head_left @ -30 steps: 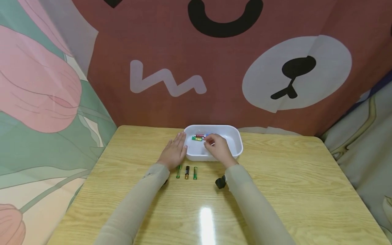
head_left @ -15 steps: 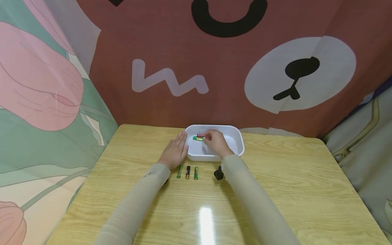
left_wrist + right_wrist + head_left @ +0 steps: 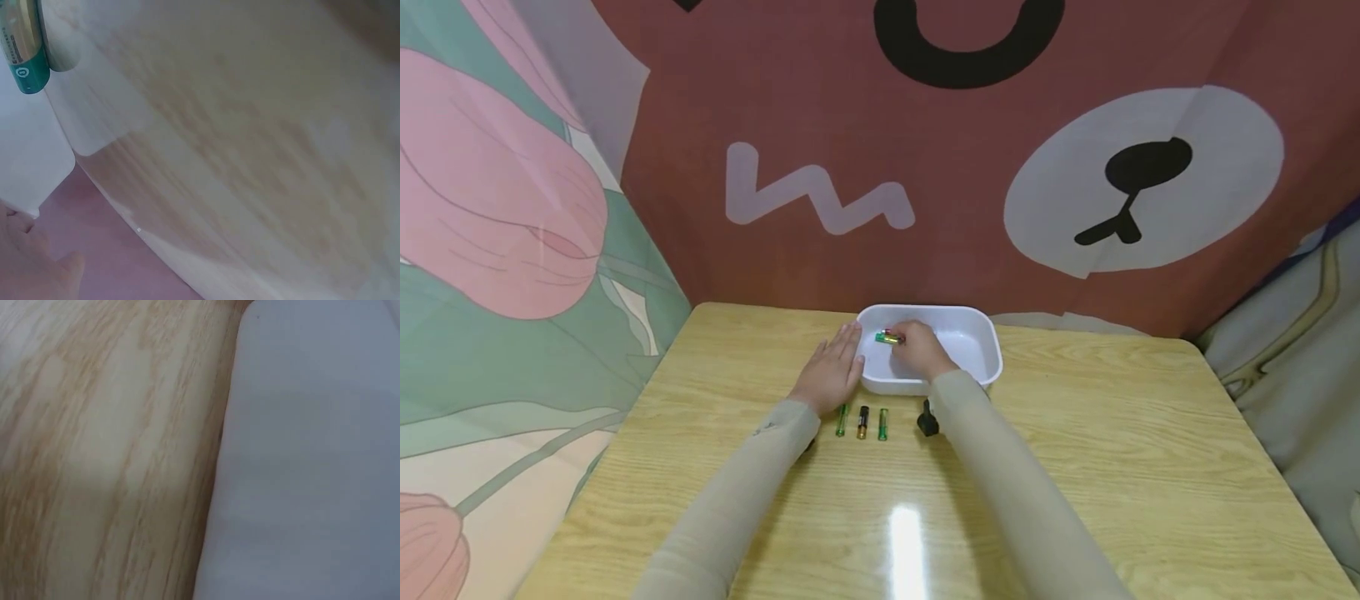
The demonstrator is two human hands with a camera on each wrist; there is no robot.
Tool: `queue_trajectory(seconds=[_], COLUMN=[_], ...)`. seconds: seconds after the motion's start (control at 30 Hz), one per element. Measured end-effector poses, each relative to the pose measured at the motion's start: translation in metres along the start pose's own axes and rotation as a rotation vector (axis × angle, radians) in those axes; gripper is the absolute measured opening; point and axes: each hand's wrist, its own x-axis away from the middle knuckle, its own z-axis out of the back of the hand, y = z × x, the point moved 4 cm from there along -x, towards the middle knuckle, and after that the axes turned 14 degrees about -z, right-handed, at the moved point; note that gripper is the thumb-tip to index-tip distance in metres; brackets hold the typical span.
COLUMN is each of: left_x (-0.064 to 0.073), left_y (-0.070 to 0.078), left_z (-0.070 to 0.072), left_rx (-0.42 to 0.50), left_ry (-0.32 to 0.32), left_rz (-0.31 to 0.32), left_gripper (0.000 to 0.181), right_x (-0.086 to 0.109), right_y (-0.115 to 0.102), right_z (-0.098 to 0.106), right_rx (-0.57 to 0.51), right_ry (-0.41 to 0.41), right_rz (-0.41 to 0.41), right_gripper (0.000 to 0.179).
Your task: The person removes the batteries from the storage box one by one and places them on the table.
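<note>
A white plastic tray [image 3: 966, 385] stands at the back of the table. My left hand [image 3: 829, 373] lies with straight fingers against the tray's left rim. My right hand [image 3: 922, 348] reaches inside with curled fingers, right at a green-and-gold battery [image 3: 889, 338] and a red battery [image 3: 887, 332]. Its fingertips are hidden, so I cannot tell whether they pinch one. Before the tray stand a green battery [image 3: 842, 420], a black-and-copper battery [image 3: 862, 422] and another green battery [image 3: 883, 424] in a row. The left wrist view shows a green-ended battery [image 3: 30, 62] near the tray wall [image 3: 31, 144].
The wood-grain table [image 3: 1075, 467] extends to both sides and toward me. A printed cloth [image 3: 820, 275] hangs right behind its back edge. A black device [image 3: 928, 419] hangs under my right wrist, close to the row of batteries. The tray wall fills much of the right wrist view [image 3: 312, 456].
My right hand has moved slightly left and down onto the batteries in the tray, its fingers closing in. The left hand stays at the rim. The head view has shifted slightly.
</note>
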Motion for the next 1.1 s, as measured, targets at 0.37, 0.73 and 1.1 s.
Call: queue_trajectory(seconds=[0.37, 0.73, 1.1], left_x=[0.0, 0.0, -0.001], left_y=[0.0, 0.001, 0.0], left_z=[0.0, -0.001, -0.001], left_rx=[0.001, -0.001, -0.011], left_ry=[0.007, 0.003, 0.011], left_rz=[-0.001, -0.014, -0.023], left_gripper=[0.063, 0.062, 0.062], right_x=[-0.001, 0.0, -0.003], right_y=[-0.005, -0.017, -0.02], right_z=[-0.005, -0.011, -0.014], right_rx=[0.151, 0.214, 0.285], right_ry=[-0.041, -0.136, -0.17], right_rz=[0.044, 0.012, 0.033], right_gripper=[0.028, 0.053, 0.055])
